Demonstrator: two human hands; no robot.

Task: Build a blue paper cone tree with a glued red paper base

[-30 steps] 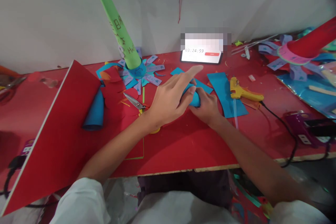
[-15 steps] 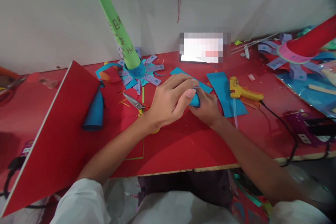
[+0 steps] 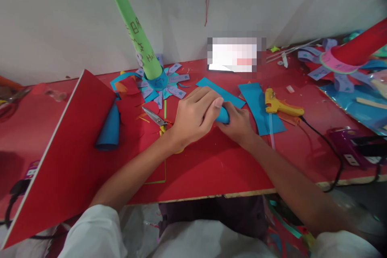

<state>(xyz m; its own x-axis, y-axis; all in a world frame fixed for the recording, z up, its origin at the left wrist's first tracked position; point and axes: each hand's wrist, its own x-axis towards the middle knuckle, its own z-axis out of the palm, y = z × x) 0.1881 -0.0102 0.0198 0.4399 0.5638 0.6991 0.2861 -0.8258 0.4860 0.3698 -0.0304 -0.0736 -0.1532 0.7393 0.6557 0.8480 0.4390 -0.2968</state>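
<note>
Both of my hands close round a rolled blue piece [image 3: 223, 115], of paper or foam sheet, above the middle of the red table. My left hand [image 3: 195, 117] covers most of it, thumb pressed along the top. From the other side my right hand [image 3: 237, 123] grips its end, its fingers partly hidden. Scissors [image 3: 155, 117] with yellow handles lie beside my left wrist, partly under the arm. Right of my right hand are a cut blue sheet [image 3: 255, 107] and a yellow glue gun [image 3: 282, 107]. Another blue strip [image 3: 211, 88] lies just behind the hands.
A green paper tower [image 3: 137, 36] on a blue base stands at the back left. A red board [image 3: 60, 153] leans at the left beside a blue cone [image 3: 109, 131]. A purple power strip [image 3: 347, 145] with cables sits at right, near a red tube [image 3: 363, 48].
My left thumb has shifted slightly left along the blue roll, so more of the roll shows between my hands. Everything else stays in place.
</note>
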